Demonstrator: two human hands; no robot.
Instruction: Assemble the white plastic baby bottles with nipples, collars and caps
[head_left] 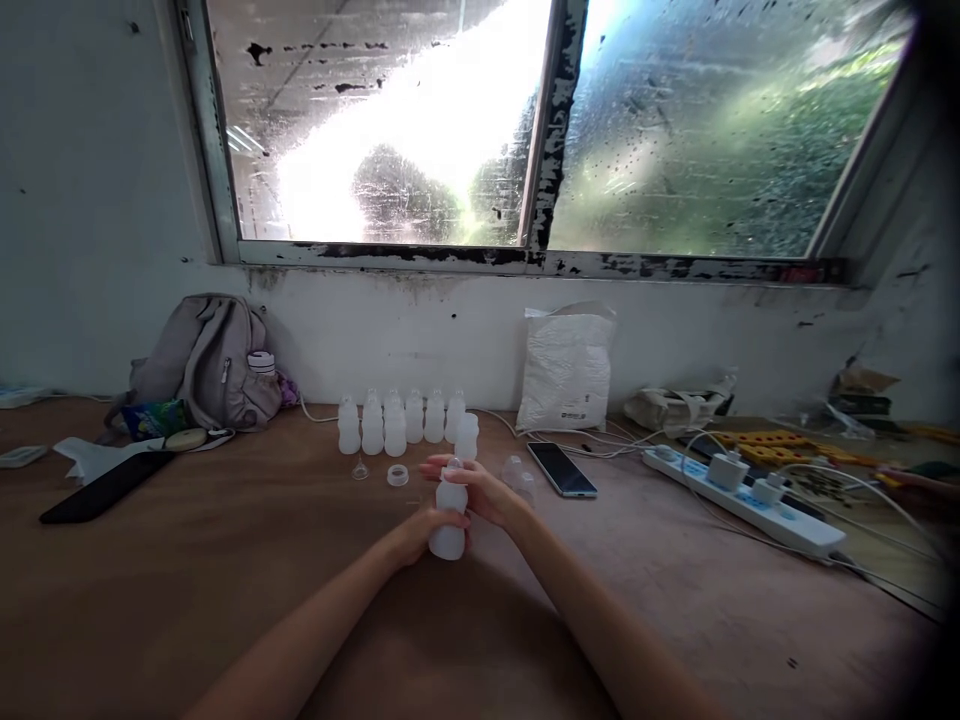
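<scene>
A white, translucent baby bottle (448, 541) is held slightly tilted in front of me. My left hand (417, 533) wraps round its body. The fingers of my right hand (484, 492) close round the collar at its top, just below the clear nipple (454, 464). Behind my hands stand several similar baby bottles (395, 432) in a group, with another bottle (466, 437) at their right. A loose clear nipple (360, 469) and a white collar ring (397, 476) lie on the table before them. Clear plastic caps (517, 478) lie beside my right wrist.
A smartphone (562, 470) lies right of my hands. Farther right are a white power strip (742, 500) and cables. A stuffed white plastic bag (568, 370) leans on the wall. At the left sit a grey backpack (206, 360) and a black flat case (105, 488) on the brown table (187, 590).
</scene>
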